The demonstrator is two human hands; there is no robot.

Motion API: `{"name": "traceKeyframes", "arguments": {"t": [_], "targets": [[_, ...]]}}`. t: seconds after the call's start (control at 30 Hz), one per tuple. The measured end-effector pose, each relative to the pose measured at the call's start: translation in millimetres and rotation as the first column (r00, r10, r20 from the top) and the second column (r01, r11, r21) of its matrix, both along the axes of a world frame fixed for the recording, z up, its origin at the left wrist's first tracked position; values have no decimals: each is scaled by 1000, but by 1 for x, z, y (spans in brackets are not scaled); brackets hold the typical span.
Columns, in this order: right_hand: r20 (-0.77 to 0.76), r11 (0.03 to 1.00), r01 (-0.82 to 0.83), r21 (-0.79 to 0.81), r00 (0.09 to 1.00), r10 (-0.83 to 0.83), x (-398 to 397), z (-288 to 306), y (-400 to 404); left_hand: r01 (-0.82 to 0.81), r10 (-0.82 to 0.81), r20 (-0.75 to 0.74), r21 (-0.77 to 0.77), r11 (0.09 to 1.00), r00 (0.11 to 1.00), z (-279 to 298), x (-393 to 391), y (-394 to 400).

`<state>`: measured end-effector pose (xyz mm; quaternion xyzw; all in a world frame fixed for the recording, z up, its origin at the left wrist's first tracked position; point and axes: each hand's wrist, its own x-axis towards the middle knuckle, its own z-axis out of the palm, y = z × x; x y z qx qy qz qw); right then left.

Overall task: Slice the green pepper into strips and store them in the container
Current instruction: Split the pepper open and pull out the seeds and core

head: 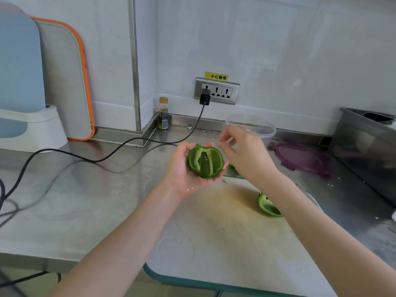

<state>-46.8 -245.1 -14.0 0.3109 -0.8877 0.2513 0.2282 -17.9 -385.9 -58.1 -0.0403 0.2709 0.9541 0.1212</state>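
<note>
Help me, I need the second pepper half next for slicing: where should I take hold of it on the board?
Grip the pepper half across its rounded outer wall, coming from above; it lies tilted on the cutting board, cut side partly up, beside the right forearm.

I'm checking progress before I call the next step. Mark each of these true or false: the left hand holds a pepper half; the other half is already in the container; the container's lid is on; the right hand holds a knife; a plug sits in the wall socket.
1. The left hand holds a pepper half, cut side up. True.
2. The other half is in the container. False: it lies on the cutting board.
3. The container's lid is on. False: the purple lid lies on the counter beside it.
4. The right hand holds a knife. False: no knife is visible.
5. A plug sits in the wall socket. True.
</note>
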Motion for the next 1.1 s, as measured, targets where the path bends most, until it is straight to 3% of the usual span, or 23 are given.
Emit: {"name": "traceKeyframes", "arguments": {"t": [0.1,0.23,0.37,0.43,0.5,0.57,0.77,0.83,0.93,1.0,1.1], "targets": [[103,956,-159,246,985,137,4,2,-8,46,-47,-10,-35,998,999,0,3,1],[224,931,-213,295,963,149,4,4,-10,145,-149,-41,-96,985,988,-3,5,1],[201,974,-66,218,979,21,2,-2,-3,148,-154,-65,-85,985,986,0,3,3],[186,982,53,183,979,-87,3,-6,-2,99,-122,-90,-220,970,988,0,2,7],[184,955,90,284,972,-147,6,-12,-4,20,-71,-106,-422,906,992,-3,1,13],[149,918,101,383,974,-170,7,-17,-6,-28,-39,-115,-531,847,993,-4,3,17],[118,807,72,586,978,-173,-11,-19,3,39,-132,-116,-590,807,984,-5,10,18],[152,812,54,581,973,-173,-15,-17,6,53,-159,-129,-589,806,979,-6,10,19],[237,925,28,379,963,-126,-8,-9,16,39,-115,-103,-554,832,988,-5,7,17],[99,948,92,304,987,-128,5,-7,23,40,-80,-54,-520,853,995,-4,5,17],[-109,859,113,499,992,-67,16,-12,22,39,-66,-33,-526,849,997,-4,4,16]]}}
